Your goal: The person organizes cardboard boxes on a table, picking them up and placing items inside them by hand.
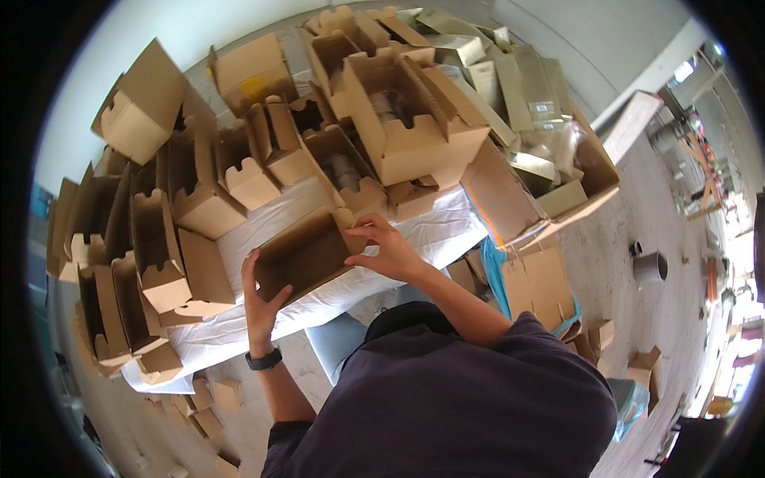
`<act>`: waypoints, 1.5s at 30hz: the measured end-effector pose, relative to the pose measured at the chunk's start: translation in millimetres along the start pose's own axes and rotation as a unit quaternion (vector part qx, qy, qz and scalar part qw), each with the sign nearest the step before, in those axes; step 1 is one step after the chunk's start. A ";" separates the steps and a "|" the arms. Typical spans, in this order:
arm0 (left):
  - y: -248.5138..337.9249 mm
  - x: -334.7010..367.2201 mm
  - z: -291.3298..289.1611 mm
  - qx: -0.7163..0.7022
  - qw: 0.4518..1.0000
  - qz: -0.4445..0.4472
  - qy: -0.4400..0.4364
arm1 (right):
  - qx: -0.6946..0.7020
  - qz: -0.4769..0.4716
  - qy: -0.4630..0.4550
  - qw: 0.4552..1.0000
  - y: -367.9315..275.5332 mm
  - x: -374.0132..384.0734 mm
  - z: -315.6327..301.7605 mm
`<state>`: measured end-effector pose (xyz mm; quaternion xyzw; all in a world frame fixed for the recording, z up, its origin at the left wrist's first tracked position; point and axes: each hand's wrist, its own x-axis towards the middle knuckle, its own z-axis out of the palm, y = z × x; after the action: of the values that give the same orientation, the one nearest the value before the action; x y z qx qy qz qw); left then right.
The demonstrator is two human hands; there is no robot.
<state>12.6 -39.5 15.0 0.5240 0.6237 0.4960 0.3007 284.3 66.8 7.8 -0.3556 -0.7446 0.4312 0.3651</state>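
Note:
An open brown cardboard box (304,253) is tilted between my hands at the front of the white-covered table. My left hand (260,309) grips its left end, the fingers outside and the thumb over the near edge. At the right end, my right hand (388,250) holds the notched end wall between thumb and fingers; the exact contact is partly hidden. The inside of the box shows bare brown board. Just beyond it, another open box (343,163) has a dark, rounded thing inside.
Many notched cardboard boxes (163,263) crowd the table's left and back. A large carton (594,179) of greenish-gold boxes and clear plastic stands at right. White sheeting (291,203) covers the table. Cardboard scraps (209,422) and a grey cylinder (651,268) lie on the floor.

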 end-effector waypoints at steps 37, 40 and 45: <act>2.2 7.0 -6.9 0.103 0.993 -0.046 -0.034 | -0.463 0.174 0.021 0.869 58.5 111.0 -304.7; 12.7 6.9 -2.3 0.129 0.990 -0.045 -0.036 | -0.428 0.178 0.081 0.883 50.5 104.7 -325.4; 8.4 8.9 -2.6 0.064 0.997 -0.031 -0.029 | -0.194 0.030 0.258 0.946 -30.9 70.3 -331.2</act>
<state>10.9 -32.1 25.0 0.5364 0.6612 0.4302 0.3001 525.5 241.3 172.1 -0.5411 -0.6831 0.1828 0.4552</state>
